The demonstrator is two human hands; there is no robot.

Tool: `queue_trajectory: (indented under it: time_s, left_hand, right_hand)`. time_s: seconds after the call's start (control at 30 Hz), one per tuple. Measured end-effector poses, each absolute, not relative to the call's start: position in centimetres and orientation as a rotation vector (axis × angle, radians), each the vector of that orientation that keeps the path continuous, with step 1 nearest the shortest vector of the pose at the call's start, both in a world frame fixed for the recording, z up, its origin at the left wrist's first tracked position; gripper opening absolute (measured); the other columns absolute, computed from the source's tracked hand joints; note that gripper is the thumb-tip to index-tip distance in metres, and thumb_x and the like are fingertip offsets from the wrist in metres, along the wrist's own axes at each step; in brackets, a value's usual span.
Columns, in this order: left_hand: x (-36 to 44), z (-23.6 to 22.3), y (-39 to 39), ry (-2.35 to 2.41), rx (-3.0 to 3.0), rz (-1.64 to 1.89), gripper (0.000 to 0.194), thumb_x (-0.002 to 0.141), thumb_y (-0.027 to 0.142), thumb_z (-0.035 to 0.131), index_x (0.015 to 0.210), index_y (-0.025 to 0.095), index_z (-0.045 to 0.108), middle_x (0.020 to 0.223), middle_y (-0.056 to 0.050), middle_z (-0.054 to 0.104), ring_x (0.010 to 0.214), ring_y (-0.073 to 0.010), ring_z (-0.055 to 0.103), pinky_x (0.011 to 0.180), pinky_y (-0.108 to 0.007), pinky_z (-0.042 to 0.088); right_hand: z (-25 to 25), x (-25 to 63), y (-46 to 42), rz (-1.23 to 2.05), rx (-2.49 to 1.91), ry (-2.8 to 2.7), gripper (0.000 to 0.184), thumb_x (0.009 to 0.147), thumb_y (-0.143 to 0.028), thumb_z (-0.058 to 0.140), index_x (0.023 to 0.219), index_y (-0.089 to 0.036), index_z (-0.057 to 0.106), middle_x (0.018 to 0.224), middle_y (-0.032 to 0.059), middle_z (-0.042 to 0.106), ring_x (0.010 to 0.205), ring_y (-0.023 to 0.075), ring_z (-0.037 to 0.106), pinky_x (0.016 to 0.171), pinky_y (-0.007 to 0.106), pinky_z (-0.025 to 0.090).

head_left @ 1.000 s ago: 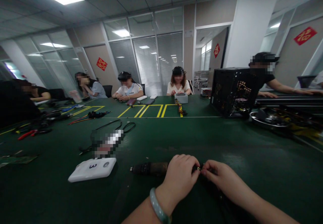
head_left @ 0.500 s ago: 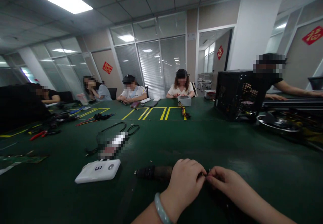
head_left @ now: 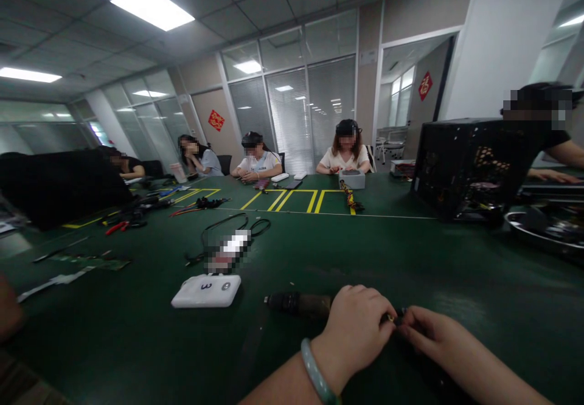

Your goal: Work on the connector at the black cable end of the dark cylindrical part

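A cordless drill or powered screwdriver [head_left: 292,304] lies on the dark green table, its narrow tip pointing left. Its right part is hidden behind my left hand [head_left: 358,326], which wears a pale green bangle. The fingers of that hand are closed in a pinch, with a tiny gold-coloured glint at the thumb. Fingertip to fingertip with it, my right hand [head_left: 433,329] is also pinched. A small dark piece [head_left: 399,317] shows between the two hands, too small to name. Under my right hand the table is in dark shadow.
Left of the drill sit a white power bank [head_left: 207,290] marked 3 and a pixelated phone-like device [head_left: 230,250] with a black cable. A black computer case [head_left: 456,174] stands at right. Circuit boards [head_left: 91,262] and red-handled pliers [head_left: 117,227] lie left. Several people sit around.
The whole view has swung left, so the scene sits further right in it. A blurred part of another person shows at the left edge. Both my hands keep their pinch.
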State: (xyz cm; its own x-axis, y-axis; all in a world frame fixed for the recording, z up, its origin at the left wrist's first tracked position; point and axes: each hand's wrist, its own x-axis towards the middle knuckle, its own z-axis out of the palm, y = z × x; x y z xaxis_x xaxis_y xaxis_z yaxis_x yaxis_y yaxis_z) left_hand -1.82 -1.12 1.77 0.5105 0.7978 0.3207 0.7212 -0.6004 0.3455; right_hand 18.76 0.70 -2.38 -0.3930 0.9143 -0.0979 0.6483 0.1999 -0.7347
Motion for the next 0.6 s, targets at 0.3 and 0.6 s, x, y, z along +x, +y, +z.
queue_trajectory:
  time_s: [0.3,0.6]
  left_hand:
    - [-1.85,2.09,-1.59,1.408,2.520,0.776,0.023,0.079,0.022,0.059,0.101,0.019,0.056,0.101,-0.005,0.062,0.098,-0.0231,0.055,0.093,-0.039,0.041]
    - [-1.66,1.88,-1.56,1.429,2.458,0.784,0.012,0.080,0.021,0.056,0.091,0.021,0.059,0.092,-0.001,0.064,0.088,-0.0204,0.056,0.082,-0.036,0.043]
  right_hand:
    - [-1.94,18.56,0.64,0.978,-1.427,-2.100,0.021,0.088,-0.036,0.050,0.081,-0.021,0.061,0.075,-0.0004,0.067,0.069,0.0167,0.061,0.060,0.023,0.042]
    - [-1.56,18.66,0.64,0.950,-1.462,-2.067,0.022,0.089,-0.039,0.050,0.082,-0.021,0.061,0.074,-0.0009,0.067,0.067,0.0166,0.061,0.058,0.023,0.041]
